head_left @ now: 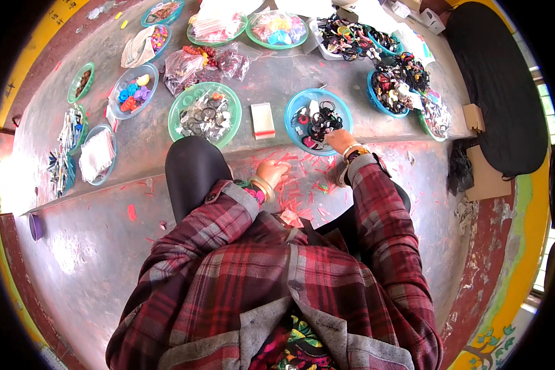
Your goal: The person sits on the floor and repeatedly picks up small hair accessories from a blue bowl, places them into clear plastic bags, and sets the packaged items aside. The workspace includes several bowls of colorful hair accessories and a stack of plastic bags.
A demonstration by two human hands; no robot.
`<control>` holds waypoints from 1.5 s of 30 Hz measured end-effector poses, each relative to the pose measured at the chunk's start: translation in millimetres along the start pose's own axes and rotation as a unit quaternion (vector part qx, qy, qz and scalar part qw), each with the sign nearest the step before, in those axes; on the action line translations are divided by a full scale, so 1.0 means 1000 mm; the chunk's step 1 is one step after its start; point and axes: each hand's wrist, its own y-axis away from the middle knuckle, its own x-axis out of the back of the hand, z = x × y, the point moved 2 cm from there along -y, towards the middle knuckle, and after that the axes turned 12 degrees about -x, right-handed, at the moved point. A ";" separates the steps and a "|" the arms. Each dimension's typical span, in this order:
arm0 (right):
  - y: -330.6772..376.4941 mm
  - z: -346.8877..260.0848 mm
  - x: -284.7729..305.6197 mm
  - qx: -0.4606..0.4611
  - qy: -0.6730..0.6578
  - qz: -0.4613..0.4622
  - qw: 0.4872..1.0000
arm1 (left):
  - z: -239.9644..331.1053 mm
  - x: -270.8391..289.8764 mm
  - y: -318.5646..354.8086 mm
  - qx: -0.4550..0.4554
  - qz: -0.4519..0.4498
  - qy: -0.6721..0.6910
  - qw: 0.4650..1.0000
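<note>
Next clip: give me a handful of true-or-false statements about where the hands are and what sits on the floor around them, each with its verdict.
1. The right hand reaches into a blue bowl of dark rings. True.
2. The left hand rests inside the green bowl. False: it is lower down, over the floor strewn with pink scraps, apart from that bowl.
3. A small white box with a red stripe lies between the green bowl and the blue bowl. True.
4. The person wears a plain white shirt. False: the plaid sleeves are red and grey.
5. Both wrists are bare. False: each carries bangles or a band.
</note>
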 end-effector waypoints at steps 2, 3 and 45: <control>-0.001 0.041 -0.020 -0.063 -0.041 0.059 0.995 | -0.001 -0.010 -0.006 -0.015 -0.028 -0.001 1.000; 0.001 0.030 -0.012 -0.101 -0.108 0.045 0.988 | -0.005 -0.004 -0.005 -0.017 -0.007 0.005 1.000; 0.082 -0.035 0.136 -0.136 -0.766 0.006 0.628 | -0.009 0.013 0.000 0.007 -0.001 -0.002 1.000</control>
